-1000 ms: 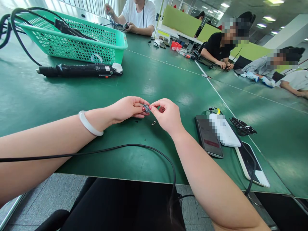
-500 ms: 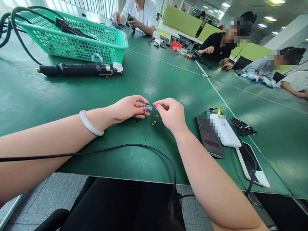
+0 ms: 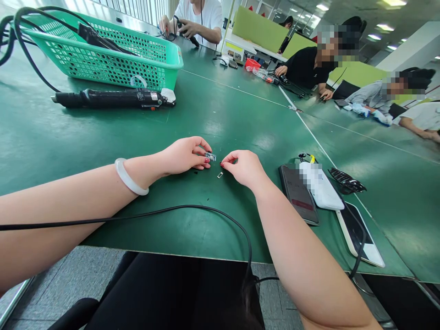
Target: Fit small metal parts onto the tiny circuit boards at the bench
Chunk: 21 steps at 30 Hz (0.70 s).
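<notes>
My left hand (image 3: 187, 155) pinches a small circuit board (image 3: 210, 156) between thumb and fingers, just above the green table (image 3: 137, 238). To its right, my right hand (image 3: 243, 166) has thumb and forefinger together low at the table top. Whatever is between those fingertips is too small or covered to make out. A tiny pale rectangular frame piece (image 3: 220, 175) lies just below the right fingertips. Under my left hand is a small dark bit (image 3: 195, 172).
A green basket (image 3: 103, 59) with black cables stands at the back left, a black electric screwdriver (image 3: 113, 99) before it. Phones (image 3: 299, 195) and a white device (image 3: 321, 185) lie at right. A black cable (image 3: 192, 207) crosses near the front edge. Several people sit beyond.
My right hand has moved down to the table, where a tiny reddish piece lay; that piece is now hidden by the fingertips. My left hand with the circuit board has hardly moved.
</notes>
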Motion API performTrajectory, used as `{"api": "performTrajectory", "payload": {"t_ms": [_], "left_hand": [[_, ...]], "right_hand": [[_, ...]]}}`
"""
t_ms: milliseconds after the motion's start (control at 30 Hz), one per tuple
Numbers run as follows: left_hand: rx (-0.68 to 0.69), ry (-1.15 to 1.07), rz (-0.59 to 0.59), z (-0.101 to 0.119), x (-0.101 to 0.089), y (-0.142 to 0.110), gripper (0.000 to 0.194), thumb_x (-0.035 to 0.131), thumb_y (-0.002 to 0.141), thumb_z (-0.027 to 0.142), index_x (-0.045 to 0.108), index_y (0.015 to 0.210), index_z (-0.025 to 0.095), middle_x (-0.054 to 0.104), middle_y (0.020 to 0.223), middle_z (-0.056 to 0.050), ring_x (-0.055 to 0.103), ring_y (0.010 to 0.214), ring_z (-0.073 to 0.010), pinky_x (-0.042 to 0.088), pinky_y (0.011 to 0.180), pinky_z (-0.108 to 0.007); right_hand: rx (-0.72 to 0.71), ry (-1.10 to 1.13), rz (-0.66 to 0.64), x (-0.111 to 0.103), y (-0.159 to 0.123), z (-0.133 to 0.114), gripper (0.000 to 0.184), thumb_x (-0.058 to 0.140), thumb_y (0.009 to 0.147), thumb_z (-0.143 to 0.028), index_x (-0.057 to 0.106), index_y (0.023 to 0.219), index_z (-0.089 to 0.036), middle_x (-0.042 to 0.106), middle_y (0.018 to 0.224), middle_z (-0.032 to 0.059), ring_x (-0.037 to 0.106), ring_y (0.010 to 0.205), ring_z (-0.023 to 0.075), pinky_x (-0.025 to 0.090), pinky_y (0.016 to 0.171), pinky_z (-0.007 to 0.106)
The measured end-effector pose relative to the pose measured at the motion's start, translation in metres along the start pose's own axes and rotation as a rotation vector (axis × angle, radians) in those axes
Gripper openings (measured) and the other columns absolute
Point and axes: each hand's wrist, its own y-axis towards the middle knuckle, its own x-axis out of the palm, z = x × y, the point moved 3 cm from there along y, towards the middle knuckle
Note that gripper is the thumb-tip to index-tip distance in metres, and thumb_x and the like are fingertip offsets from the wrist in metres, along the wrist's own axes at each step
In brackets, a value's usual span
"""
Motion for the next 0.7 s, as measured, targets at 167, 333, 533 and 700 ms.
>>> {"api": "performTrajectory", "payload": {"t_ms": [167, 333, 533, 700], "left_hand": [[-0.014, 0.058, 0.012, 0.0017, 0.0006, -0.0008, 0.023, 0.067, 0.073, 0.015, 0.055, 0.092, 0.016, 0.072, 0.084, -0.007, 0.069, 0.077, -0.0177, 0.055, 0.076, -0.035], [-0.012, 0.077, 0.012, 0.0032, 0.0015, -0.0016, 0.022, 0.066, 0.074, 0.015, 0.055, 0.093, 0.016, 0.072, 0.084, -0.007, 0.069, 0.077, -0.0177, 0.055, 0.075, -0.035], [-0.012, 0.095, 0.016, 0.0042, 0.0014, -0.0014, 0.023, 0.067, 0.072, 0.015, 0.056, 0.092, 0.016, 0.072, 0.082, -0.007, 0.068, 0.076, -0.0174, 0.055, 0.075, -0.035], [-0.008, 0.089, 0.017, 0.0039, 0.0012, -0.0017, 0.023, 0.069, 0.071, 0.016, 0.056, 0.091, 0.016, 0.072, 0.081, -0.007, 0.068, 0.075, -0.0173, 0.055, 0.074, -0.035]], "right_hand": [[0.037, 0.002, 0.001, -0.0005, -0.0005, 0.0002, 0.007, 0.064, 0.072, -0.024, 0.07, 0.07, -0.021, 0.065, 0.067, 0.001, 0.054, 0.058, 0.0129, 0.042, 0.057, 0.029], [0.038, -0.036, -0.026, 0.0012, -0.0001, -0.0021, 0.009, 0.063, 0.074, -0.023, 0.069, 0.068, -0.022, 0.067, 0.071, 0.0012, 0.055, 0.061, 0.0133, 0.042, 0.058, 0.028], [-0.006, -0.054, -0.025, 0.0029, 0.0005, -0.004, 0.013, 0.061, 0.075, -0.021, 0.069, 0.064, -0.021, 0.066, 0.067, 0.0024, 0.056, 0.063, 0.0146, 0.042, 0.059, 0.029], [-0.026, -0.05, 0.002, 0.0018, 0.0001, -0.0044, 0.008, 0.063, 0.074, -0.02, 0.071, 0.077, -0.021, 0.068, 0.076, 0.0016, 0.056, 0.065, 0.0135, 0.043, 0.059, 0.029]]}}
